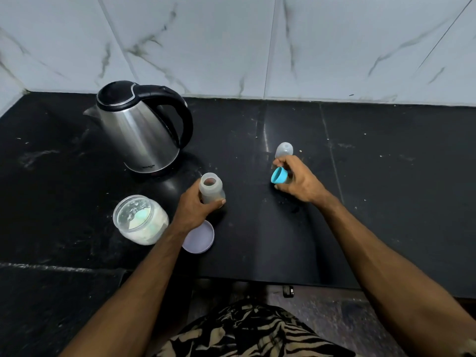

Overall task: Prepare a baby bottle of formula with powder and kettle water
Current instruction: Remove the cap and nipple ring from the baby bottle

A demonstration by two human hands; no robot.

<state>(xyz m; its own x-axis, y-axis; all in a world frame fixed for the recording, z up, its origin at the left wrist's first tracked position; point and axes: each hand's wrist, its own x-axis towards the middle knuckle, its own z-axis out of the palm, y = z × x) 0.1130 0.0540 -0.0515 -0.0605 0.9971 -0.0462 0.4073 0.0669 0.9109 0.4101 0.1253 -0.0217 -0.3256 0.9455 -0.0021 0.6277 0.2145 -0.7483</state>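
An open, translucent baby bottle [210, 187] stands upright on the black counter [386, 202]. My left hand [195, 207] grips its lower body. My right hand [300, 180] holds the blue screw ring [279, 176], tilted with its opening toward the left. The clear bottle cap [284, 149] lies just beyond my right fingers. A steel kettle [140, 132] with a black lid and handle stands at the back left. An open jar of white powder [140, 219] with a pale green scoop inside sits left of my left wrist.
The jar's lilac lid [202, 239] lies upside down under my left forearm. A marble-tiled wall [257, 47] backs the counter. The counter's front edge runs near my body, with the floor below.
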